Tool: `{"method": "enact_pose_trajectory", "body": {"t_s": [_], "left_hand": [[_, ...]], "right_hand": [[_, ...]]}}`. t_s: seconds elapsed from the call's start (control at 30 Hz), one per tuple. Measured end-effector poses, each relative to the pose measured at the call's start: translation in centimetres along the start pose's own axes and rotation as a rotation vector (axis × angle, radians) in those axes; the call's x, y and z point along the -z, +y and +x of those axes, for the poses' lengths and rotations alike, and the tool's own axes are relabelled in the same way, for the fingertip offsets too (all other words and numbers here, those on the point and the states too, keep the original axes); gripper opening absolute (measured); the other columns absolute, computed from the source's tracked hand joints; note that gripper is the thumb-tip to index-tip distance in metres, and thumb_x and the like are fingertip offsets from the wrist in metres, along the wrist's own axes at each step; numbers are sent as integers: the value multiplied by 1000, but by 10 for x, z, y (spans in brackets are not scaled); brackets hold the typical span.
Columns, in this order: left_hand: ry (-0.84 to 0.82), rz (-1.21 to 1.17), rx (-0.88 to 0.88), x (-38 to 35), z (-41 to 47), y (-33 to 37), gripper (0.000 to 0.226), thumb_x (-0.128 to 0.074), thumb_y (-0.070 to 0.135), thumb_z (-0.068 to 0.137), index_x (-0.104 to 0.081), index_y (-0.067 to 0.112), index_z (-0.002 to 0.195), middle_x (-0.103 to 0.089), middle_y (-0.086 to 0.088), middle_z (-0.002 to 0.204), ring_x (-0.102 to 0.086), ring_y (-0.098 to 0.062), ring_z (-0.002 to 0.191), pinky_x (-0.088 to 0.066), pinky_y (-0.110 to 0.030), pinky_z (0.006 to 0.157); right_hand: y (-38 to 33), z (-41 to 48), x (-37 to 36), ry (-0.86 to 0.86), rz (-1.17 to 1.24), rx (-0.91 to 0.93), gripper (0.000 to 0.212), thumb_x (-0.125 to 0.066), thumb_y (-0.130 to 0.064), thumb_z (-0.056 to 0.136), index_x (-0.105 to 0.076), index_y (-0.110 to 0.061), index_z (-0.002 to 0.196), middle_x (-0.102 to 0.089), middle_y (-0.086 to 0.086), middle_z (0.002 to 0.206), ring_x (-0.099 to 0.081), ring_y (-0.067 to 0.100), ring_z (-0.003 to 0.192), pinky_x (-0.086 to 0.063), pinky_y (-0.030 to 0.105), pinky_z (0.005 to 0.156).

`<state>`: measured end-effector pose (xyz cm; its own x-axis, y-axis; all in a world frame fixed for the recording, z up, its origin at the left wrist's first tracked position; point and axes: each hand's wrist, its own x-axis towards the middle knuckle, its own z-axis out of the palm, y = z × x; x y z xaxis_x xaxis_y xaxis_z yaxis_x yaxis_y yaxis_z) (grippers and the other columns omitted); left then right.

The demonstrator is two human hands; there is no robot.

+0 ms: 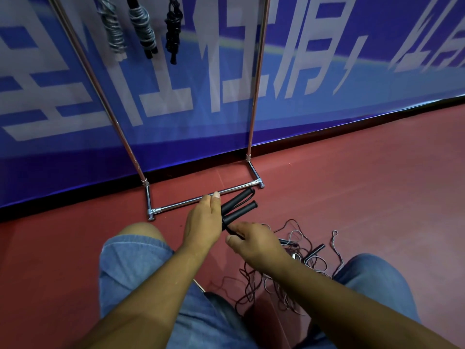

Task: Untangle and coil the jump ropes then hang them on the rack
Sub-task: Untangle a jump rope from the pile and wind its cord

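Note:
My left hand (201,221) grips two black jump-rope handles (240,204) side by side, their ends pointing up and right. My right hand (254,241) pinches the thin cord just below the handles. A tangled heap of thin dark and grey rope (289,270) lies on the red floor between my knees, with another black handle (314,251) in it. The metal rack (201,199) stands in front of me against the blue banner. Three coiled ropes hang from it at the top: two grey (114,28) (143,26) and one black (173,28).
I crouch on a red floor with my knees in denim shorts (133,253) to either side. A blue banner wall (327,71) with large pale characters runs behind the rack. The rack's foot bar (151,212) lies close in front of my hands.

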<state>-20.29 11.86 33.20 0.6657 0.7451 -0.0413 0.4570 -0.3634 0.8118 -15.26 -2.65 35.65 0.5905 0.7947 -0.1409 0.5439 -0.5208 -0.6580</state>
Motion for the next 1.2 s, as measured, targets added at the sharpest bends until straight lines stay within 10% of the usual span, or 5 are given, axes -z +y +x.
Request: {"method": "enact_pose_trajectory", "body": {"t_s": [0.3, 0.47, 0.7, 0.9, 1.2], "left_hand": [[-51, 180, -70, -2, 0, -21, 52, -31, 58, 106, -52, 21, 76, -67, -7, 78, -63, -35, 80, -52, -42, 73], [-225, 316, -152, 0, 0, -19, 51, -30, 56, 107, -48, 24, 72, -67, -8, 80, -62, -35, 82, -50, -41, 73], [-379, 184, -138, -7, 3, -20, 42, -35, 49, 108, -48, 23, 77, -61, -2, 79, -59, -29, 80, -50, -45, 81], [-283, 78, -169, -1, -2, -12, 59, -28, 61, 104, -58, 17, 79, -67, -4, 75, -63, -28, 75, -52, -47, 73], [-299, 3, -270, 1, -12, -7, 52, -24, 71, 101, -53, 39, 71, -55, 13, 62, -48, -6, 59, -44, -37, 65]], "right_hand": [[-9, -3, 9, -82, -87, -6, 32, -59, -30, 90, -53, -10, 67, -52, 4, 62, -50, 25, 60, -42, 41, 57], [-10, 3, 28, -136, -122, 27, 15, -61, -28, 89, -73, -18, 89, -68, 1, 77, -59, 20, 67, -48, 35, 61], [0, 13, 49, -154, -109, 173, 13, -67, -32, 92, -77, -25, 97, -60, -13, 101, -47, -14, 95, -45, 19, 80], [8, 17, 44, -106, -100, 104, 25, -58, -44, 92, -72, -24, 98, -70, -5, 92, -64, 15, 85, -56, 45, 76], [13, 26, 55, -122, 4, -8, 18, -74, -40, 90, -77, -22, 86, -73, -6, 78, -68, 13, 74, -57, 36, 73]]}}
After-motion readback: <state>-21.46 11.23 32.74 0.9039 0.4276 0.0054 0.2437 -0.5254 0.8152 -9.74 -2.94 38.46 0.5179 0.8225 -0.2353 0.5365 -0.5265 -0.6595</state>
